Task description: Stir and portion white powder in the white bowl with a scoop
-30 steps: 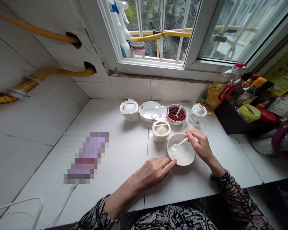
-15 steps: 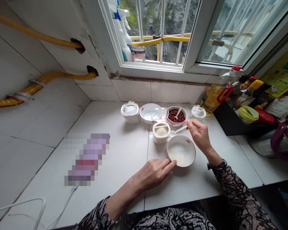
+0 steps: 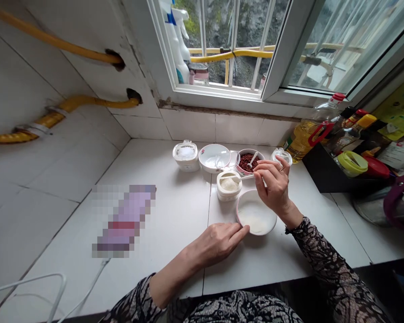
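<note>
My left hand (image 3: 220,242) grips the near left rim of a white bowl (image 3: 272,217) between thumb and fingers. Some off-white powder or grains lie in the bottom of this bowl. Just behind it stands a small white jar (image 3: 227,195) filled with pale granules. A white spoon (image 3: 246,177) rests in the jar, its handle pointing right. My right hand (image 3: 272,186) hovers over the bowl's far right side, fingers spread apart near the end of the spoon handle. Whether a fingertip still touches the handle is hard to see.
Behind are a lidded white jar (image 3: 186,162), a white bowl (image 3: 208,157), a bowl of dark red beans (image 3: 245,161) and another small jar (image 3: 286,154). An oil bottle (image 3: 303,134) and a black condiment box (image 3: 318,172) stand right. A blurred purple object (image 3: 129,217) lies left with a cable.
My right hand has moved slightly left, and its fingers have opened from their pinch on the spoon. The spoon has gone from the jar's right edge into the jar. My left hand stays on the bowl.
</note>
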{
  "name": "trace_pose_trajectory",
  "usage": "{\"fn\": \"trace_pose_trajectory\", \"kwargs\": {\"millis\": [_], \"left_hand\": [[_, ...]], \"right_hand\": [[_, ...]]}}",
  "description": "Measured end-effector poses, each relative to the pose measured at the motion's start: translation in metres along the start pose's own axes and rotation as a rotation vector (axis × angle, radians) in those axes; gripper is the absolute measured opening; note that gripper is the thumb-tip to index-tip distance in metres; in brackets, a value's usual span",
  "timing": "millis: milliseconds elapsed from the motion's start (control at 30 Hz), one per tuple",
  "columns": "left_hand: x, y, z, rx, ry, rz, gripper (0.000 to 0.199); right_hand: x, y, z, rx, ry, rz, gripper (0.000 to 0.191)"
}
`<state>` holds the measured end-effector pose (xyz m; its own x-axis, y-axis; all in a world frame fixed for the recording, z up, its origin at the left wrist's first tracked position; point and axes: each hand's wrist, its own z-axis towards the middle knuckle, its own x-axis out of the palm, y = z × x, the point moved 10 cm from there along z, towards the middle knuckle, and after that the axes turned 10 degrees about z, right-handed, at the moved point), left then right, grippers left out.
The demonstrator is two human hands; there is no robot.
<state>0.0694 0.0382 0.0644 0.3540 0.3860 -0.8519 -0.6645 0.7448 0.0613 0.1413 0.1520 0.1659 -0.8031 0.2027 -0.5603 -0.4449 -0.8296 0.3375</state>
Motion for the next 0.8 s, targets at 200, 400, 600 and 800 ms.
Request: {"fn": "trace_pose_trajectory", "kwargs": {"millis": [200, 400, 600, 800], "left_hand": [[0.0, 0.0, -0.001, 0.002, 0.0, -0.02, 0.029], [-0.003, 0.0, 0.0, 0.007, -0.034, -0.029, 0.026], [-0.004, 0.001, -0.001, 0.003, -0.031, -0.033, 0.025], [-0.004, 0.001, -0.002, 0.002, -0.023, -0.058, 0.026]], "right_hand": [[-0.024, -0.019, -0.013, 0.123, -0.047, 0.074, 0.024], [-0.011, -0.016, -0.037, 0.037, 0.165, 0.045, 0.022], [0.02, -0.007, -0.052, 0.033, 0.322, 0.113, 0.021], [0.012, -0.027, -0.058, 0.223, 0.203, 0.207, 0.024]]}}
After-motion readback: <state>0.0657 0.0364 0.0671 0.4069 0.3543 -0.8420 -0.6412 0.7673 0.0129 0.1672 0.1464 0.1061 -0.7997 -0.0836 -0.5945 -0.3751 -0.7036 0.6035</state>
